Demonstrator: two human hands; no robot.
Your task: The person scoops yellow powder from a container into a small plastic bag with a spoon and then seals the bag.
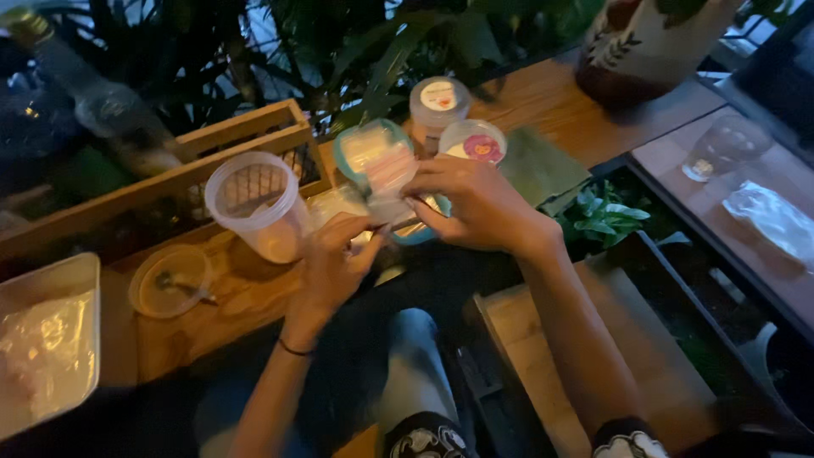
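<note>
My left hand [333, 265] and my right hand [475, 206] meet over a wooden ledge [229, 297], both pinching a small crinkled plastic wrapper [388, 182] between the fingertips. Just behind the wrapper lies a teal-rimmed round container [360, 144] with something pale inside. A tall clear plastic cup [254, 203] stands left of my left hand, and its loose lid [170, 280] lies flat on the ledge further left. What is inside the wrapper is hidden by my fingers.
Two small round tubs [439, 100] [473, 141] with stickered lids stand behind my right hand. A wooden crate [246, 136], leafy plants [602, 216], a white tray [47, 339] at left, a glass [716, 153] and a plastic bag [776, 220] at right.
</note>
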